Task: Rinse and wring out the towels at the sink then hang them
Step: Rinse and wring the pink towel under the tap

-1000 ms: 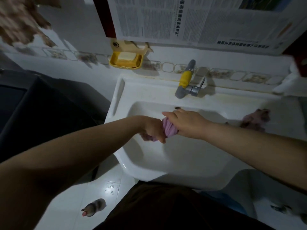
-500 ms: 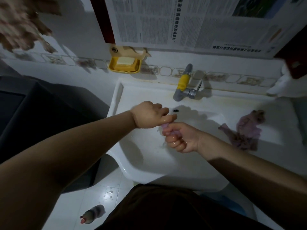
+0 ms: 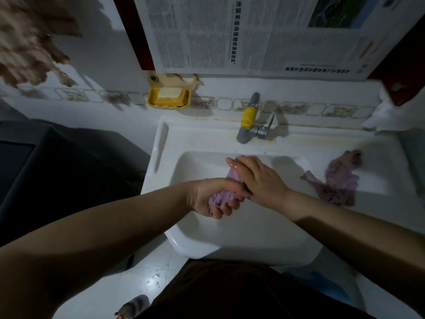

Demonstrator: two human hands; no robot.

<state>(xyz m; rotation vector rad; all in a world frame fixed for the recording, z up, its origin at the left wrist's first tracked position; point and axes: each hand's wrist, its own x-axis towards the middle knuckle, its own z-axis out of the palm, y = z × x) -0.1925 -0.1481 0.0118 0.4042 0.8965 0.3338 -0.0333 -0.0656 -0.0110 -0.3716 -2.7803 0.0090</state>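
Over the basin of the white sink [image 3: 241, 240] I hold a wet purple towel [image 3: 224, 196], twisted into a roll. My left hand [image 3: 213, 196] grips its near end with curled fingers. My right hand [image 3: 257, 178] wraps over the far end, fingertips pointing left. A second purple towel [image 3: 335, 183] lies crumpled on the sink's right ledge. The tap [image 3: 249, 120] with a yellow band stands behind the basin; no water stream shows.
A yellow soap dish [image 3: 169, 99] with a soap bar hangs on the wall at the left. Newspaper [image 3: 253, 33] covers the wall above. A dark appliance [image 3: 46, 171] stands left of the sink. A bottle [image 3: 131, 309] lies on the floor tiles.
Half a second ago my right hand alone held the towel, palm up, and my left touched it above. Now both hands grip the roll, with the left nearer me and the right turned palm down.
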